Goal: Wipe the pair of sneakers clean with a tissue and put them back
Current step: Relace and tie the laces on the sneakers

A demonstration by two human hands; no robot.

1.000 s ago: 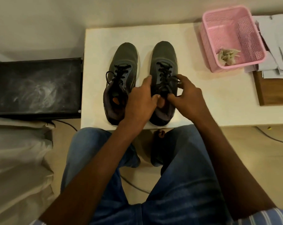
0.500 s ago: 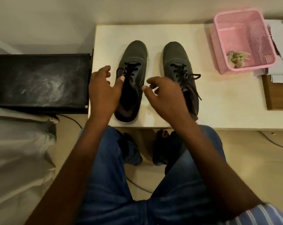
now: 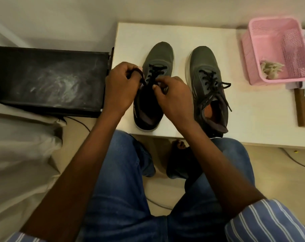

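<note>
Both sneakers sit side by side on the white bench, toes pointing away from the person, heels at the near edge. Left hand pinches a loop of black lace at the left sneaker; right hand has its fingers curled, pinching the other lace end over the same shoe's tongue. Both grips are pressed together on lace, not spread. The shoe's long axis runs straight away from the hands, and both hands straddle its lacing. Right sneaker lies just beside it, to the right, laces loose, untouched; the right hand is nearer to it. Looks like lace tidying, late in the task. Pink basket at far right holds crumpled tissue. No brand or writing readable.
</note>
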